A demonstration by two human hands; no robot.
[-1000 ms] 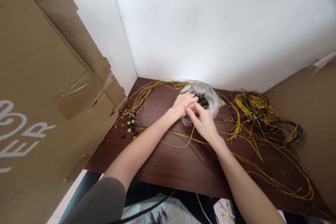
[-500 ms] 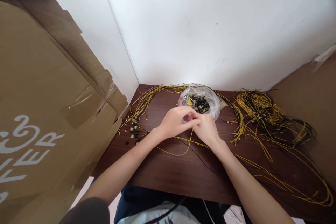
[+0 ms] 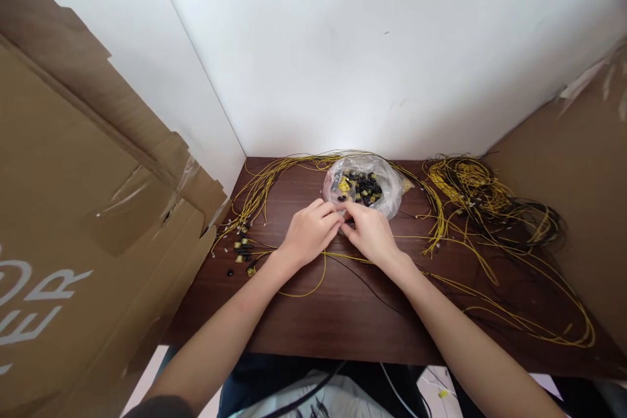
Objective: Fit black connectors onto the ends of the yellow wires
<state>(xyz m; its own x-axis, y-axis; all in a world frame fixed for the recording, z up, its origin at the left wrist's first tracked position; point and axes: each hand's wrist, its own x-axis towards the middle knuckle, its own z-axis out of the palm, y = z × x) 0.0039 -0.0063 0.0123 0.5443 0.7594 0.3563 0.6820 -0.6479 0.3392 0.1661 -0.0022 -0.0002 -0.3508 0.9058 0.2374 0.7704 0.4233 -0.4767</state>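
Curled left fingers (image 3: 327,215), yellow wire (image 3: 322,277) beneath, meet curled right fingers (image 3: 351,211).

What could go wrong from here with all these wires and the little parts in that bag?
The yellow wire dipping below the left hand could snag on the other wires nearby if pulled.

The plastic bag gapes just behind both hands, so a bump from the right hand might spill its black and yellow parts.

The tangled wire pile on the right could knot further if a strand is tugged.
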